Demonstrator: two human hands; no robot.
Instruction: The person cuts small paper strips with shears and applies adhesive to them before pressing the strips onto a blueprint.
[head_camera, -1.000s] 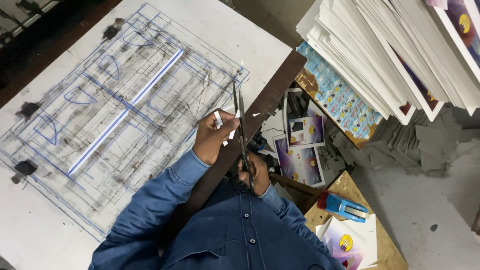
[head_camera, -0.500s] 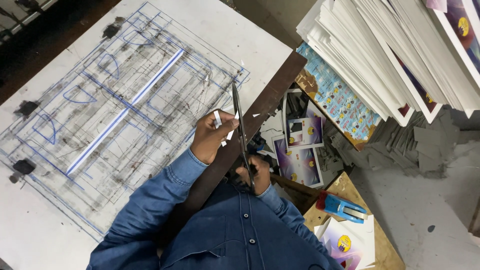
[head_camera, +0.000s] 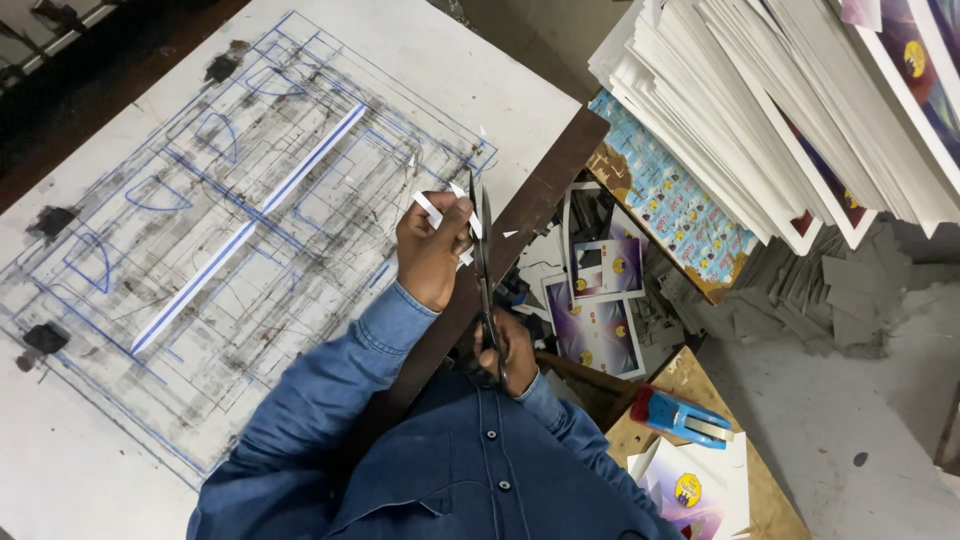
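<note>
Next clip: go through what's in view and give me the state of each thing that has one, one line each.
left hand: closed, pinching a white paper strip
white paper strip: held up at the blades
scissors: blades nearly closed, pointing away
right hand: gripping the scissor handles
white board: lying flat, marked with blue lines
printed sheets: stacked, fanned out
blue stapler: closed, lying down

White worktop (head_camera: 90, 470) left of the left hand, covered with blue ruled lines, curved outlines and dark smudges. Dark brown edge strip (head_camera: 545, 185) running diagonally just beside both hands. Up and to the right of the right hand, a leaning stack of white-edged printed boards (head_camera: 760, 120). Purple printed cards (head_camera: 595, 325) on the floor just right of the right hand. Grey card offcuts (head_camera: 800, 290) further right. Blue stapler (head_camera: 685, 418) on a wooden block (head_camera: 700, 375), below right.
</note>
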